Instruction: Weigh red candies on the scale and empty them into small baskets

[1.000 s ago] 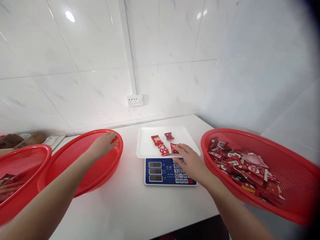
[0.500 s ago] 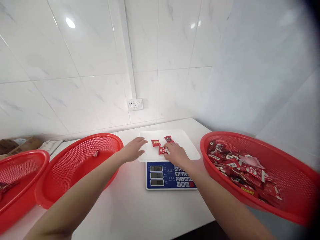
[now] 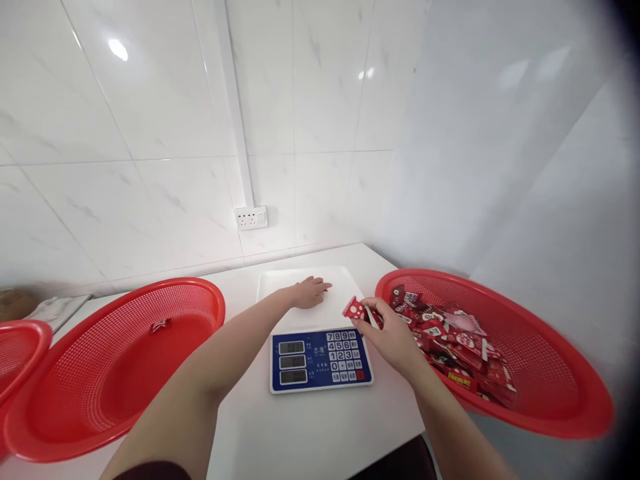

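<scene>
A blue-faced digital scale [image 3: 320, 359] with a white weighing tray [image 3: 345, 297] stands in the middle of the white counter. My left hand [image 3: 310, 292] lies on that tray, fingers curled over something I cannot make out. My right hand [image 3: 387, 330] is lifted at the tray's right edge, pinching a red spotted candy packet [image 3: 356, 309]. Right of it, a red mesh basket [image 3: 560, 393] holds several red packets [image 3: 450, 333]. To the left, another red mesh basket [image 3: 100, 400] has one small packet [image 3: 159, 325] inside.
A third red basket [image 3: 20, 347] shows at the far left edge, with a cloth [image 3: 57, 310] behind it. A wall socket [image 3: 251, 217] sits on the tiled wall above the counter. The counter's front edge runs just below the scale.
My left hand left the left basket, dropping a packet there, and crossed onto the scale tray. My right hand picked a red packet off the tray and drew it rightward. The view shifted right.
</scene>
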`<state>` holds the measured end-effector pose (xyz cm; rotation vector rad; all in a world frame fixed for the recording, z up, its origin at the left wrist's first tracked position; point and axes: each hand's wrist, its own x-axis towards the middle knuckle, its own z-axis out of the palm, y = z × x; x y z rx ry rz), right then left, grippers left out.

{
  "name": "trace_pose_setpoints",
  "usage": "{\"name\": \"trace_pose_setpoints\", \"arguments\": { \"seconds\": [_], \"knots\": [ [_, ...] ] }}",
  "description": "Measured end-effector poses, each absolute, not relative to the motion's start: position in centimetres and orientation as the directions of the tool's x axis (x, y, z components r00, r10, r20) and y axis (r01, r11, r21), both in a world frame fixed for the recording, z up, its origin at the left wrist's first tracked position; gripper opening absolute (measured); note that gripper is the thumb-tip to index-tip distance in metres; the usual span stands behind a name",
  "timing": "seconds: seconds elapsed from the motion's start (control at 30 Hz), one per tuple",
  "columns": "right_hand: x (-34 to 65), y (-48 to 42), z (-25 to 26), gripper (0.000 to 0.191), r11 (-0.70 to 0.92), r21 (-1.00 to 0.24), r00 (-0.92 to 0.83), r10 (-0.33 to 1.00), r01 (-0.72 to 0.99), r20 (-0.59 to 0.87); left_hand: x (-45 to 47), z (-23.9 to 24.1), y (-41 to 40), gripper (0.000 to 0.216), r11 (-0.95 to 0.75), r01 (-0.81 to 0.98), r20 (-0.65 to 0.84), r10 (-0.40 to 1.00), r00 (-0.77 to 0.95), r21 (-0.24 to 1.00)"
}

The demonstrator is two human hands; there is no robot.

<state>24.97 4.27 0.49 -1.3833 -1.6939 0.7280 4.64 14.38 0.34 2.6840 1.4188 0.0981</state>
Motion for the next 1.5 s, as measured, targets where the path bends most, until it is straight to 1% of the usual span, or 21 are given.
{"name": "trace_pose_setpoints", "arguments": {
  "seconds": [0.17,0.3,0.4,0.5,0.6,0.7,0.8,0.87,0.97,1.03,1.1,1.17,1.23,1.27,1.3,1.37,1.4,1.43,1.5],
  "knots": [
    [25.2,3.6,0.3,0.029,0.213,-0.868,-0.051,0.976,0.448,0.213,5.2,-0.7,13.6,0.035,-0.503,0.861,0.059,0.864,0.5,0.075],
    [24.9,3.4,0.0,0.032,0.193,-0.885,-0.047,0.98,0.423,0.192,4.7,-0.9,13.6,0.032,-0.428,0.903,0.078,0.902,0.424,0.034],
    [24.7,3.4,-0.4,0.033,0.182,-0.888,-0.058,0.983,0.422,0.174,4.2,-0.2,13.7,0.031,-0.352,0.935,0.091,0.933,0.349,0.028],
    [24.4,3.5,-0.8,0.033,0.168,-0.906,-0.063,0.986,0.389,0.156,3.1,1.5,13.1,0.032,-0.271,0.961,0.129,0.956,0.263,0.049],
    [24.1,3.7,-1.1,0.033,0.142,-0.96,-0.09,0.988,0.243,0.123,0.4,3.7,10.9,0.033,-0.18,0.979,0.185,0.969,0.161,0.091],
    [23.5,4.0,-1.2,0.033,0.021,-1.0,-0.135,0.991,-0.023,0.024,-4.0,5.5,7.5,0.034,-0.042,0.989,0.235,0.972,0.008,0.141],
    [22.3,4.2,-1.2,0.03,-0.156,-0.95,-0.207,0.973,-0.269,-0.101,-9.1,6.3,3.5,0.037,0.108,0.975,0.23,0.961,-0.153,0.194],
    [20.9,4.3,-1.1,0.026,-0.258,-0.897,-0.294,0.944,-0.36,-0.153,-12.1,6.1,0.6,0.042,0.18,0.956,0.198,0.953,-0.227,0.232],
    [17.7,4.2,-0.5,0.021,-0.367,-0.849,-0.449,0.876,-0.381,-0.177,-15.2,5.2,-3.8,0.048,0.233,0.926,0.163,0.943,-0.289,0.296],
    [14.9,4.0,0.1,0.02,-0.414,-0.843,-0.553,0.815,-0.344,-0.174,-16.1,4.5,-6.7,0.05,0.26,0.902,0.179,0.925,-0.335,0.344],
    [11.8,3.8,1.0,0.02,-0.435,-0.855,-0.638,0.751,-0.283,-0.17,-16.4,4.0,-9.3,0.052,0.288,0.875,0.225,0.891,-0.394,0.389],
    [8.5,3.7,2.1,0.021,-0.425,-0.874,-0.69,0.706,-0.236,-0.158,-16.1,3.6,-11.4,0.052,0.257,0.829,0.331,0.827,-0.455,0.497],
    [5.4,3.6,3.4,0.029,-0.398,-0.886,-0.727,0.678,-0.239,-0.108,-15.3,3.1,-13.0,0.05,0.132,0.755,0.459,0.723,-0.517,0.643],
    [4.0,3.6,4.0,0.039,-0.383,-0.892,-0.752,0.654,-0.24,-0.079,-14.8,2.9,-13.5,0.048,0.049,0.71,0.507,0.666,-0.547,0.702],
    [2.8,3.6,4.6,0.053,-0.381,-0.892,-0.765,0.641,-0.243,-0.065,-14.2,2.7,-13.8,0.047,-0.03,0.668,0.539,0.619,-0.572,0.743],
    [1.1,3.6,5.3,0.082,-0.367,-0.897,-0.781,0.624,-0.248,-0.039,-13.0,2.3,-14.1,0.043,-0.13,0.615,0.568,0.564,-0.599,0.778],
    [0.8,3.5,5.5,0.091,-0.353,-0.901,-0.782,0.622,-0.254,-0.024,-12.4,2.0,-14.2,0.041,-0.162,0.601,0.578,0.548,-0.604,0.782],
    [0.8,3.4,5.6,0.096,-0.331,-0.907,-0.784,0.62,-0.26,-0.002,-11.9,1.8,-14.1,0.04,-0.181,0.595,0.584,0.541,-0.605,0.783],
    [1.8,3.2,5.5,0.096,-0.276,-0.925,-0.778,0.627,-0.262,0.034,-11.1,1.2,-14.0,0.04,-0.189,0.595,0.589,0.54,-0.601,0.781]
  ]
}}
